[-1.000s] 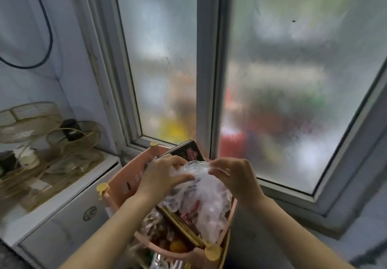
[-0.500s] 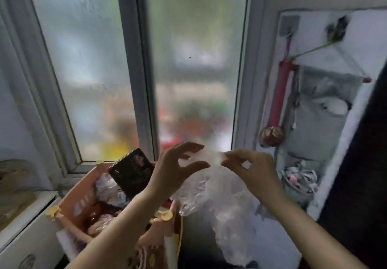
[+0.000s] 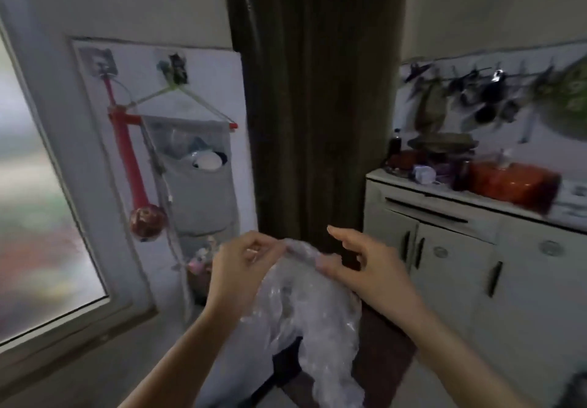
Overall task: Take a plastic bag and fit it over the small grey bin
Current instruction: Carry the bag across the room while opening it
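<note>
A grey fabric wall organiser (image 3: 200, 185) hangs from a pale hanger on the left wall; its upper pocket holds a few pale and dark items, too blurred to name. Beside it hangs one long red-handled tool with a round dark-red head (image 3: 139, 182). On the white cabinet (image 3: 476, 249) at the right sit one orange-red lidded container (image 3: 511, 182), one dark bottle (image 3: 395, 147) and some small blurred things.

One crumpled clear plastic bag (image 3: 314, 315) is held in mid-air at the centre, between two hands. Its top edge is gathered at the fingertips and the rest droops down toward the lower right, so its long axis runs roughly top to bottom. The left hand (image 3: 241, 268) pinches the top edge between thumb and curled fingers. The right hand (image 3: 368, 271) grips the same edge with thumb and lower fingers, its index finger raised and loose. The small grey bin is not in view.
</note>
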A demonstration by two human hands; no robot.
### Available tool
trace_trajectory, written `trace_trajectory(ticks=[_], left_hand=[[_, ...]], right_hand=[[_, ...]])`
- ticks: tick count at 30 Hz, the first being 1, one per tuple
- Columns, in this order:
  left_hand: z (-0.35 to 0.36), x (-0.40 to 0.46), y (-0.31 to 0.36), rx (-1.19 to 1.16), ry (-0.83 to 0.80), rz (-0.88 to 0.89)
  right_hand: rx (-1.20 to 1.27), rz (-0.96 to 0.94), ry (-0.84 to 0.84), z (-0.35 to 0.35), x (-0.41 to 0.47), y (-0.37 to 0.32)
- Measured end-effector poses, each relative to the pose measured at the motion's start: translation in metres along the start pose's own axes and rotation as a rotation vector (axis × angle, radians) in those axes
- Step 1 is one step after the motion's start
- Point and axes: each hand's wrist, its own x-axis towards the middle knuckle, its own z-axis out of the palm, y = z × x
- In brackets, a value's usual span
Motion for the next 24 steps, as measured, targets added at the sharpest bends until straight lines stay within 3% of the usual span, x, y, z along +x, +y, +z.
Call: trace_trajectory(ticks=[8,12,16,22,24], left_hand=[[0.246,0.009,0.071,-0.177,-0.176,-0.008],[0.350,0.013,0.103,-0.305,-0.279,-0.043],[0.435,0.019,0.132,-0.284,-0.537,0.032],[0.568,0.034,0.191,-0.111,-1.093,0.415],[0.611,0.030,0.208,-0.109,-1.142,0.439]], right_hand=[[-0.220,0.160,0.028,-0.206,-0.051,0.111],[-0.293,0.262,0.132,-0.298,-0.072,0.159],[-0.376,0.333,0.304,-0.376,-0.093,0.198],[-0.464,0.462,0.402,-0.477,-0.123,0.258],[-0.480,0.471,0.423,-0.499,-0.128,0.270]])
